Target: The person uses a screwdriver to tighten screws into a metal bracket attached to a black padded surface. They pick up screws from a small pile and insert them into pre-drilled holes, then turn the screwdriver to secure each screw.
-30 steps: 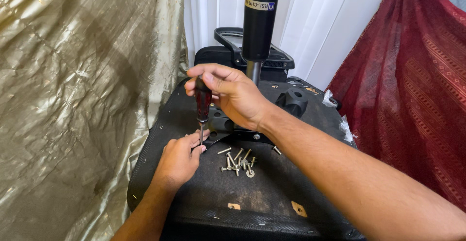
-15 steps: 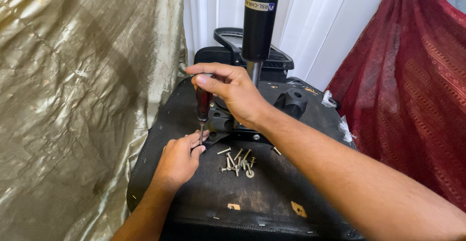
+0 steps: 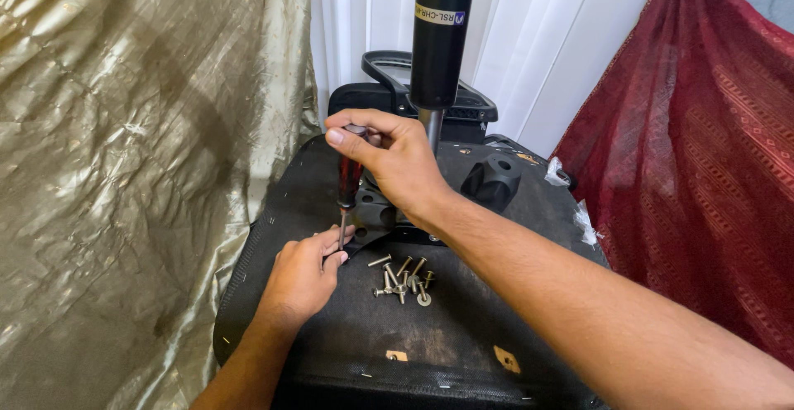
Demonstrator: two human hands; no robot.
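Observation:
An upturned chair seat (image 3: 463, 336) with black fabric underside lies before me. My right hand (image 3: 389, 158) grips the dark red handle of a screwdriver (image 3: 348, 180), held upright with its shaft pointing down. My left hand (image 3: 302, 274) rests on the seat, fingertips pinched around the screwdriver tip where it meets the black metal bracket (image 3: 376, 216). Whether a screw is under the tip is hidden by the fingers. Several loose silver screws (image 3: 403, 278) lie on the fabric just right of my left hand.
A black gas-lift column (image 3: 440, 38) rises from the bracket. A black knob (image 3: 492, 180) sits on the seat to the right, an armrest (image 3: 397, 71) behind. Gold cloth (image 3: 124, 170) hangs left, red cloth (image 3: 703, 154) right, white curtain (image 3: 538, 38) at the back.
My right hand has turned on the screwdriver handle, the fingers wrapping further over its top. My left hand stays at the tip.

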